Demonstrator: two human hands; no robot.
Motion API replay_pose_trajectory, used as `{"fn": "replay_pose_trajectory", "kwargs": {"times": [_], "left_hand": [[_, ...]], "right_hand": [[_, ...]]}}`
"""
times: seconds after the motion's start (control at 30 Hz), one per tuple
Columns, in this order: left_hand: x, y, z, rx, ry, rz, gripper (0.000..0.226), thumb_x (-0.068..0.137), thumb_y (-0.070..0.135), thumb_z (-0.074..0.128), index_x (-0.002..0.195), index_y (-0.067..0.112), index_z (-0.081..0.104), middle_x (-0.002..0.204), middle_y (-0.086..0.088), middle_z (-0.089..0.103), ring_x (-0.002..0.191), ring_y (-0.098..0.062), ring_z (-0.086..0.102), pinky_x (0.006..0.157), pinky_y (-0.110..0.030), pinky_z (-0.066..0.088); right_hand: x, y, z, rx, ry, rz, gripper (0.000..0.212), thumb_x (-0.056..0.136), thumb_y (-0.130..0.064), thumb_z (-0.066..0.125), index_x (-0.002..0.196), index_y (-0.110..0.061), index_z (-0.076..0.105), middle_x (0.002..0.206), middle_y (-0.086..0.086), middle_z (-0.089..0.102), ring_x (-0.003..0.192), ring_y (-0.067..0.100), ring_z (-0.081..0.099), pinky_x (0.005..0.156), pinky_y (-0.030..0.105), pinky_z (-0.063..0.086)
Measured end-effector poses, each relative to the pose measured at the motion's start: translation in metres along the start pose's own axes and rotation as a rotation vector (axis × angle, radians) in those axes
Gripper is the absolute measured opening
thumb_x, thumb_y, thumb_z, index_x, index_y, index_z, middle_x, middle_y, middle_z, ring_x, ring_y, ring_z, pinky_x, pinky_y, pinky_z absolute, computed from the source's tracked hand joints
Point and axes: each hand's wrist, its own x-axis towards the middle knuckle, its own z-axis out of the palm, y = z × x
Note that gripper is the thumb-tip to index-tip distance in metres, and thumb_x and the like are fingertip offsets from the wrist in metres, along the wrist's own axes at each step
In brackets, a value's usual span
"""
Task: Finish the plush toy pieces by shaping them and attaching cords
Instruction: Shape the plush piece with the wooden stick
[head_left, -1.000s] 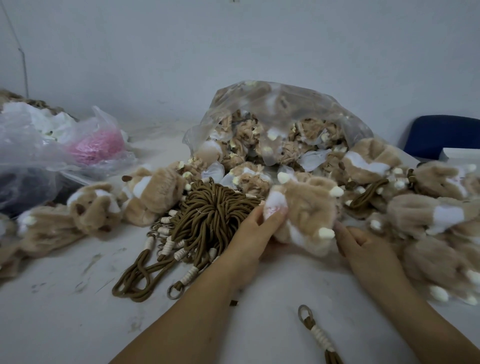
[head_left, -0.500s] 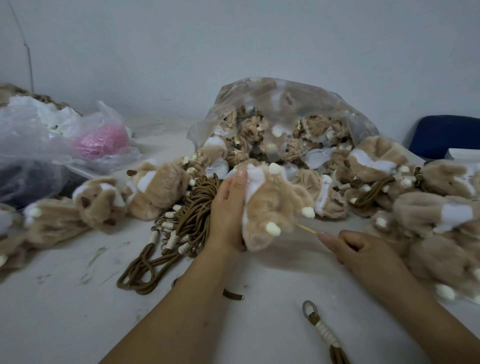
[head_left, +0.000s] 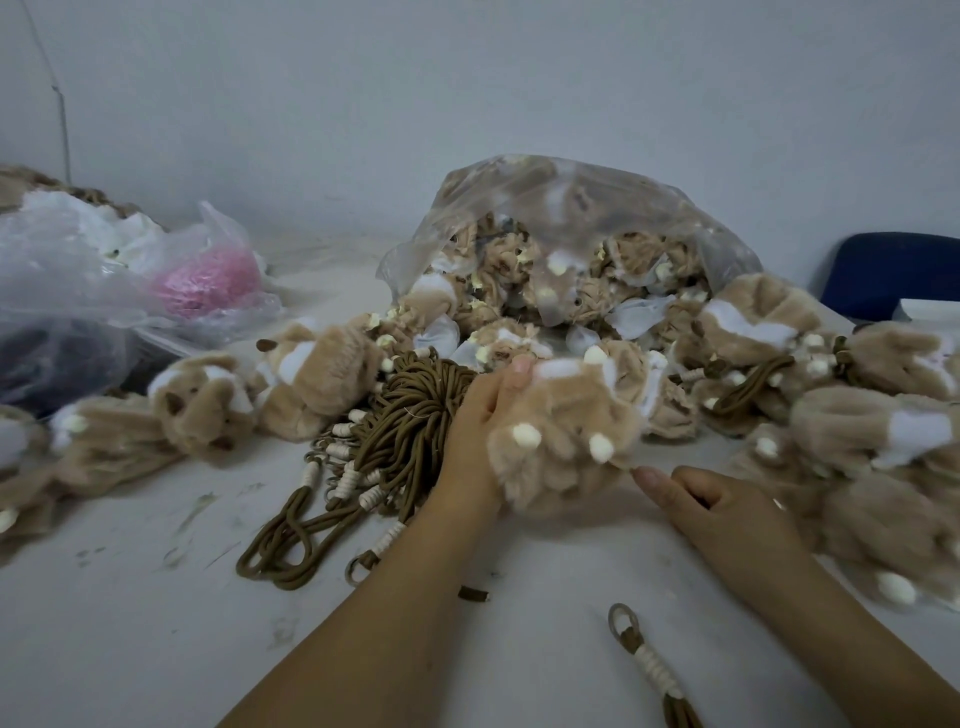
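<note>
Two hands apart | left hand (head_left: 475, 415) grips plush toy (head_left: 569, 410) | right hand (head_left: 727, 512) grasp unclear

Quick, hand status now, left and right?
Left hand: grips the tan furry plush toy piece.
Right hand: fingers curled at its edge; grip cannot be told.

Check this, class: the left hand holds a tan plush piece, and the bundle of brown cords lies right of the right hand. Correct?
No. The head view shows the bundle of brown cords lying left of the left hand, not right of the right hand. The left hand does hold the tan plush piece.
</note>
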Motion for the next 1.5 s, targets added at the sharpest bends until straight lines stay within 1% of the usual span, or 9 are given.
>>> {"fn": "replay_pose_trajectory", "kwargs": {"times": [0.1, 0.23, 0.33, 0.5, 0.63, 0.87, 1.03, 1.27, 1.5], "left_hand": [[-0.001, 0.003, 0.002, 0.151, -0.018, 0.109, 0.042, 0.089, 0.057, 0.044, 0.106, 0.03, 0.073, 0.121, -0.003, 0.067, 0.114, -0.016, 0.064, 0.098, -0.037, 0.052], [-0.005, 0.004, 0.002, 0.384, -0.122, 0.125, 0.037, 0.081, 0.069, 0.051, 0.1, 0.045, 0.071, 0.13, 0.02, 0.053, 0.117, 0.011, 0.05, 0.084, -0.005, 0.042], [-0.003, -0.005, 0.001, 0.614, -0.172, 0.196, 0.037, 0.09, 0.042, 0.067, 0.124, 0.028, 0.062, 0.137, 0.018, 0.041, 0.12, 0.013, 0.041, 0.084, 0.006, 0.032], [-0.002, -0.007, 0.0, 0.734, -0.096, 0.298, 0.025, 0.093, 0.027, 0.067, 0.115, 0.015, 0.066, 0.124, 0.015, 0.047, 0.105, 0.028, 0.038, 0.086, 0.008, 0.025], [-0.004, -0.004, 0.001, 0.806, -0.002, 0.335, 0.007, 0.095, 0.021, 0.064, 0.09, 0.023, 0.06, 0.102, 0.014, 0.044, 0.094, 0.018, 0.044, 0.084, 0.003, 0.03], [-0.008, 0.0, 0.002, 0.862, 0.045, 0.493, 0.008, 0.097, 0.009, 0.059, 0.089, 0.009, 0.059, 0.1, 0.007, 0.041, 0.095, -0.006, 0.043, 0.087, -0.002, 0.03], [-0.013, -0.005, 0.009, 0.902, -0.122, 0.551, 0.011, 0.094, 0.008, 0.063, 0.088, -0.001, 0.065, 0.102, 0.003, 0.046, 0.101, -0.018, 0.049, 0.09, -0.01, 0.034], [-0.014, -0.006, 0.011, 0.701, 0.016, 0.56, 0.006, 0.091, 0.013, 0.067, 0.087, 0.01, 0.065, 0.099, 0.011, 0.045, 0.09, 0.002, 0.049, 0.08, -0.008, 0.04], [-0.014, -0.006, 0.008, 0.601, -0.05, 0.264, 0.04, 0.092, 0.034, 0.067, 0.13, 0.037, 0.053, 0.123, 0.015, 0.042, 0.106, 0.011, 0.045, 0.085, -0.001, 0.039]], "right_hand": [[0.004, 0.004, -0.006, -0.03, 0.051, 0.067, 0.065, 0.065, -0.076, 0.046, 0.056, -0.013, 0.032, 0.046, -0.006, 0.029, 0.041, 0.007, 0.03, 0.043, 0.023, 0.027], [0.005, 0.005, -0.007, -0.087, 0.075, 0.084, 0.062, 0.064, -0.077, 0.043, 0.053, -0.017, 0.03, 0.044, -0.005, 0.029, 0.04, 0.008, 0.033, 0.046, 0.027, 0.03], [0.005, 0.007, -0.004, -0.115, 0.059, 0.093, 0.063, 0.065, -0.078, 0.041, 0.052, -0.017, 0.031, 0.042, -0.004, 0.032, 0.04, 0.008, 0.035, 0.048, 0.029, 0.03], [0.008, 0.011, -0.003, -0.153, 0.062, 0.107, 0.066, 0.065, -0.08, 0.037, 0.052, -0.016, 0.031, 0.04, -0.004, 0.035, 0.04, 0.008, 0.036, 0.048, 0.029, 0.031], [0.008, 0.013, -0.001, -0.218, 0.023, 0.099, 0.068, 0.064, -0.083, 0.032, 0.052, -0.016, 0.031, 0.039, -0.005, 0.035, 0.044, 0.012, 0.04, 0.049, 0.031, 0.032], [0.005, 0.014, -0.004, -0.277, 0.04, 0.114, 0.07, 0.065, -0.086, 0.029, 0.053, -0.017, 0.028, 0.039, -0.004, 0.033, 0.042, 0.013, 0.039, 0.05, 0.032, 0.033], [0.005, 0.012, -0.001, -0.253, 0.051, 0.129, 0.07, 0.063, -0.086, 0.029, 0.051, -0.017, 0.026, 0.038, -0.004, 0.033, 0.043, 0.014, 0.039, 0.049, 0.031, 0.032], [0.006, 0.009, 0.0, -0.15, 0.054, 0.138, 0.067, 0.06, -0.084, 0.035, 0.055, -0.018, 0.025, 0.042, -0.005, 0.027, 0.039, 0.009, 0.03, 0.046, 0.029, 0.028], [0.004, 0.005, 0.0, -0.06, 0.062, 0.092, 0.065, 0.063, -0.081, 0.04, 0.056, -0.018, 0.025, 0.045, -0.006, 0.025, 0.04, 0.009, 0.028, 0.04, 0.016, 0.03]]}}
